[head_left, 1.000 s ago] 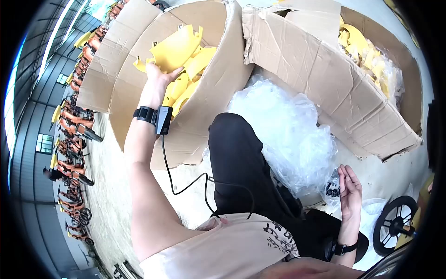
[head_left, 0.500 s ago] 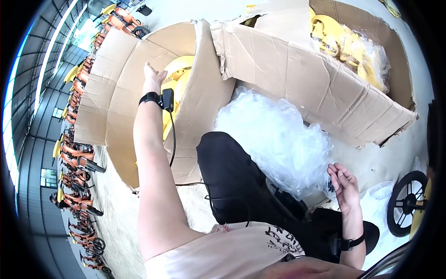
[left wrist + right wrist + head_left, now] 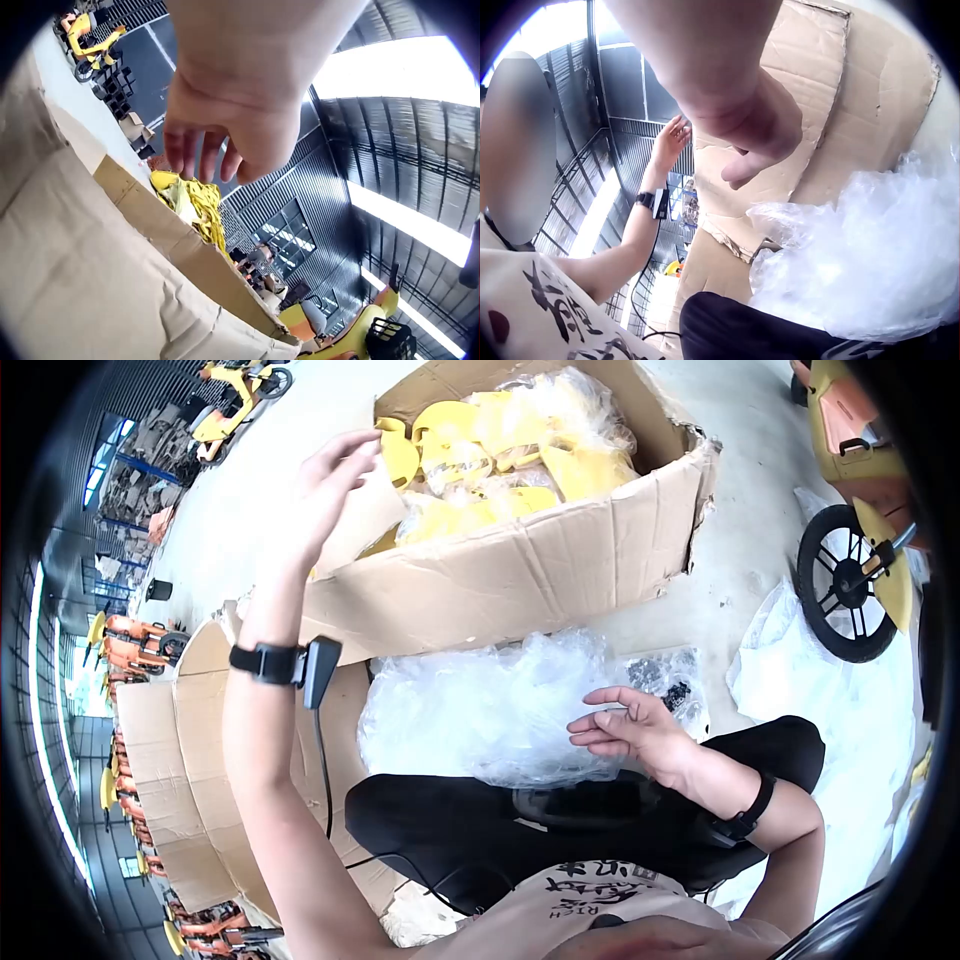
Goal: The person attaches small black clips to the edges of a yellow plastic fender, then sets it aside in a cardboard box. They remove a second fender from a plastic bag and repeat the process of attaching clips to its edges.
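My left hand (image 3: pixel 335 490) is raised at the near left corner of a cardboard box (image 3: pixel 520 560), fingers loosely extended and holding nothing. Yellow plastic parts (image 3: pixel 450 425), some wrapped in clear film, fill that box, and the fingertips overlap its left end in the head view. In the left wrist view the fingers (image 3: pixel 210 154) hang relaxed above the box wall (image 3: pixel 187 262). My right hand (image 3: pixel 640 735) hovers over a heap of clear plastic bags (image 3: pixel 480 710), its fingers slightly bent and empty. A clear bag with small black pieces (image 3: pixel 678 695) lies just beyond it.
A second cardboard box (image 3: pixel 180 780) stands at the left, its flap outward. To the right are a black spoked wheel (image 3: pixel 848 582) of a yellow bike and clear sheeting (image 3: pixel 790 670) on the floor. A cable (image 3: pixel 325 760) hangs from my left wrist device.
My left hand has left the yellow panels in the left box and come up beside the other box. The head view has turned right. My right hand has stayed near the plastic bags.
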